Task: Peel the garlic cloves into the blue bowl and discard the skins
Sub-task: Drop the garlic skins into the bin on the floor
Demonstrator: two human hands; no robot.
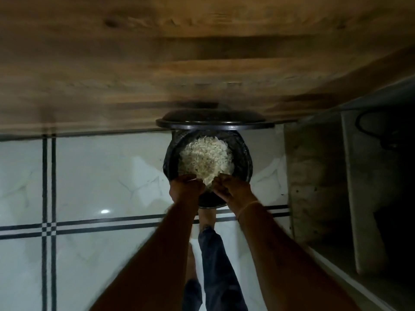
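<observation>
1. Hovering over the near rim of a black bin (243, 162), the left hand (186, 189) and the right hand (232, 189) sit close together, knuckles toward the camera, fingers curled down and inward.
2. Whether those fingers pinch anything is unclear. The picture is blurred, and pale flakes show in the gap between the two sets of fingertips, but I cannot tell if they are held or belong to the heap below.
3. Just beyond and below the fingertips lies a heap of garlic skins (205, 158), pale and papery, filling most of the bin's opening.
4. Farther past the fingers, the bin's lid (213, 122) stands raised against a wooden panel (202, 52). Behind the wrists, a foot (205, 217) rests at the bin's base on the tiled floor (101, 176), likely on a pedal, though that is hidden.
5. Judged from this, the peeling looks done or nearly so, and discarding is the step in hand: a large amount of skin is already in the bin.
6. The blue bowl and the peeled cloves are not in view, so how many cloves are finished cannot be checked here.
7. What seems left is to shake off any flakes clinging to the fingers, let the lid down, and clear away any skins lying elsewhere.
</observation>
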